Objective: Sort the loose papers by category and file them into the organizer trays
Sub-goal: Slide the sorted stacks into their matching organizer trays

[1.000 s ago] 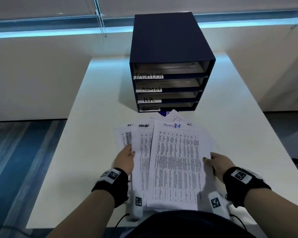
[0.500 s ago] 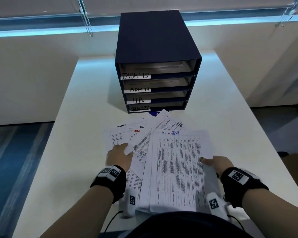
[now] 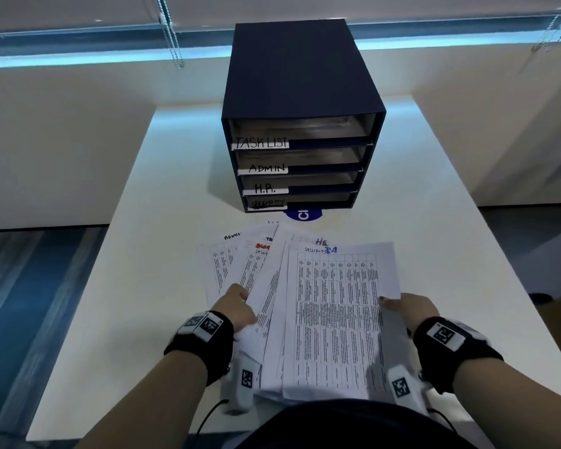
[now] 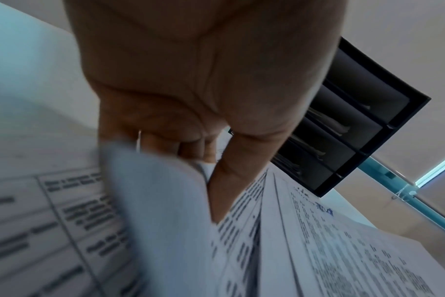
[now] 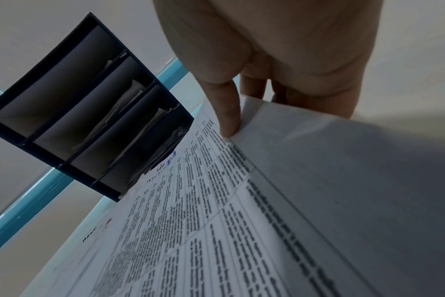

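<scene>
Both hands hold the fanned papers [image 3: 305,303] over the table's near edge: left hand [image 3: 237,306] pinches the left sheets, right hand [image 3: 412,307] pinches the top sheet [image 3: 340,312], headed SECURITY. Judged step: reading headings to sort. Next move calls for separating that sheet and carrying it to the organizer [image 3: 302,124], centre-table toward the far edge, lowest tray. Table [image 3: 143,254] margins either side offer room.
</scene>
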